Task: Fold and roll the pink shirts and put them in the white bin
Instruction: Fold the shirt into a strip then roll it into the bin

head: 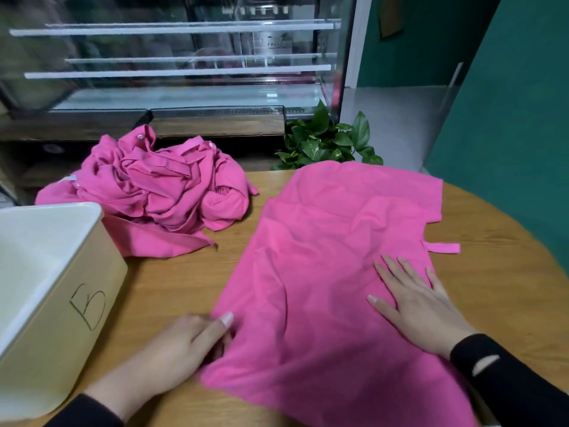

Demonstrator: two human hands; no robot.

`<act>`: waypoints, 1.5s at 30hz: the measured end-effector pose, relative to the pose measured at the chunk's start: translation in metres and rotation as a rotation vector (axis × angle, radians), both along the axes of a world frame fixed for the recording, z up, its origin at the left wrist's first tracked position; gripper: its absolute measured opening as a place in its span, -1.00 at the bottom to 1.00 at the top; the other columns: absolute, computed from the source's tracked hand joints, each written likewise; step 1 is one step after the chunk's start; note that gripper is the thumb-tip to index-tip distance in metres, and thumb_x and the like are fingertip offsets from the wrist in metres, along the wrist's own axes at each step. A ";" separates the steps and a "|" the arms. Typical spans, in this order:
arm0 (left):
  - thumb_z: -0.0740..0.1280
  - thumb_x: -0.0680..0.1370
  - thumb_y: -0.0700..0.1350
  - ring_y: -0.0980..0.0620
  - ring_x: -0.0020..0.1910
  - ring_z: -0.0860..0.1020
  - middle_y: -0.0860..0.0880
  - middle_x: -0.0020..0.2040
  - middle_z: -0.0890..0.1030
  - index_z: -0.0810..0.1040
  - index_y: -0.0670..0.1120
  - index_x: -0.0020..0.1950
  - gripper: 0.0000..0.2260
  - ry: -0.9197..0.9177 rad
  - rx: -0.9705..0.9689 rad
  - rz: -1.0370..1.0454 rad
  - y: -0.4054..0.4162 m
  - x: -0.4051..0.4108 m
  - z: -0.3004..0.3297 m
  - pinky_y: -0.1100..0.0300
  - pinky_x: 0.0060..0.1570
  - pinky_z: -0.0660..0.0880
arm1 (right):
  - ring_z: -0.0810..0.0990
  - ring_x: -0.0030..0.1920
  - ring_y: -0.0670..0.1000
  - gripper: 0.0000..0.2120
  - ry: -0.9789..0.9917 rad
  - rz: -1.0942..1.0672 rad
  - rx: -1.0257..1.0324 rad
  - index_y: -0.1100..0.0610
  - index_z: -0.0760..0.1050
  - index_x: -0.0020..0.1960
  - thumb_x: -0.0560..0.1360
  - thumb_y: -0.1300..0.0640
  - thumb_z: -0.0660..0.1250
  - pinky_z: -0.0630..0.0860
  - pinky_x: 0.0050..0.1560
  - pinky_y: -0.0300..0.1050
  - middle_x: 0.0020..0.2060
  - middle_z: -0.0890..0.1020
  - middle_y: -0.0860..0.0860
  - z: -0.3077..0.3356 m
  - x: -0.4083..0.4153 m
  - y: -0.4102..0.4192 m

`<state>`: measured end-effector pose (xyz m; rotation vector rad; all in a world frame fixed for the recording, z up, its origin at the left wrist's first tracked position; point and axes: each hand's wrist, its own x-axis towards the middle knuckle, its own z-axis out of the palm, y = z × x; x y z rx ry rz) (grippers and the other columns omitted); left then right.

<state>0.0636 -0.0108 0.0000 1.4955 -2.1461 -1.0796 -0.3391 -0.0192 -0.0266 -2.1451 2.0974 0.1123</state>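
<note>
Pink shirt [323, 257] spread flat near tabletop's right edge; thin, limp, light. Right hand [415, 306] flat on it, left hand [184, 343] pinching near-left hem. Best gripped at hem corners.

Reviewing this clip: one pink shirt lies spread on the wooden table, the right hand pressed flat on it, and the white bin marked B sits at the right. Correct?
Not quite: in the head view the white bin sits at the left. The rest holds: right hand flat on the spread pink shirt.
</note>
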 end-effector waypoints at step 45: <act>0.24 0.67 -0.05 0.11 -0.22 0.58 0.06 -0.18 0.65 0.57 -0.02 -0.08 -0.81 0.057 -0.214 0.153 -0.231 -0.137 -0.002 0.16 -0.14 0.46 | 0.55 -0.30 0.06 -0.72 -1.120 -0.471 -0.314 0.11 0.56 -0.06 0.63 -0.10 0.29 0.50 -0.20 -0.01 -0.30 0.64 0.03 0.026 -0.117 -0.106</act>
